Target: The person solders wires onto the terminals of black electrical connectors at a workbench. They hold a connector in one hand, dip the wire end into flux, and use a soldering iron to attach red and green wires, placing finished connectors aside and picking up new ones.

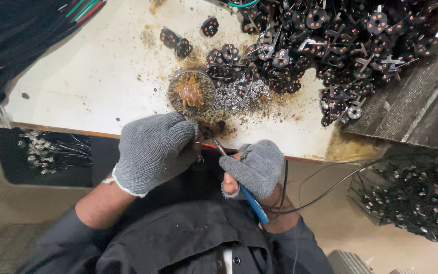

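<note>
The left hand (pixel 153 149) in a grey knitted glove pinches a thin red wire (pixel 205 145) at the table edge. The right hand (pixel 254 166) grips the blue-handled soldering iron (pixel 239 182), its tip touching the wire, near the round flux tin (pixel 191 91).

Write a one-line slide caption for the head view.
Grey-gloved right hand holds a blue-handled soldering iron beside the left hand, near a round flux tin and black round connector parts.

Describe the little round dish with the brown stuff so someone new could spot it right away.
Start at the white worktable and find the heap of black round parts along its far side. At the heap's near-left edge, just above the gloved left hand, sits the small round dish, the only one holding an amber-brown lump.
</note>
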`<control>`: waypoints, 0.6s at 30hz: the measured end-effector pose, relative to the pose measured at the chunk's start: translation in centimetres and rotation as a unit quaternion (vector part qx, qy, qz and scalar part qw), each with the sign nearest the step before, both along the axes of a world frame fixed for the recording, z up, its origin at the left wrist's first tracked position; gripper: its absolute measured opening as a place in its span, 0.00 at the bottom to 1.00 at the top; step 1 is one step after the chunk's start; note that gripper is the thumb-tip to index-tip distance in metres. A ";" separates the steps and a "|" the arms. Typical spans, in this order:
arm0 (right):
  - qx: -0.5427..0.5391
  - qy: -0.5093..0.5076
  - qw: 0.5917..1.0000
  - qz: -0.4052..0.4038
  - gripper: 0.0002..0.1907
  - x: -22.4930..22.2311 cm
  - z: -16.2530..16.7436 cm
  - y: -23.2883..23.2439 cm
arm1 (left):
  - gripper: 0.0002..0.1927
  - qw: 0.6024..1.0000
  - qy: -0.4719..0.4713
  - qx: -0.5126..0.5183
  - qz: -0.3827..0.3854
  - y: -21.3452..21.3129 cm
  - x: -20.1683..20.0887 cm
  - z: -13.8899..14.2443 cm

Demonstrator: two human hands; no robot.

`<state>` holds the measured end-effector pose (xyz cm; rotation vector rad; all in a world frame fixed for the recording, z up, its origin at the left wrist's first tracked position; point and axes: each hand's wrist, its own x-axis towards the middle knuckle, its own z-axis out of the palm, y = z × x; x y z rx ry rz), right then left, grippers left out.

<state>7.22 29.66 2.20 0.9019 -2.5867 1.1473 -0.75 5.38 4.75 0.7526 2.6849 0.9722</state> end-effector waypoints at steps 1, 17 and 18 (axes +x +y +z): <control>-0.005 -0.002 1.000 0.003 0.16 0.1 0.0 0.0 | 0.11 1.000 -0.004 -0.001 -0.003 0.0 0.0 0.0; 0.039 -0.001 0.999 -0.028 0.10 0.0 0.7 -0.9 | 0.11 1.000 -0.021 -0.008 -0.015 -0.4 -0.1 0.0; 0.014 -0.017 0.999 -0.045 0.09 0.1 0.8 -1.0 | 0.11 1.000 -0.019 -0.005 -0.016 -0.5 -0.1 0.0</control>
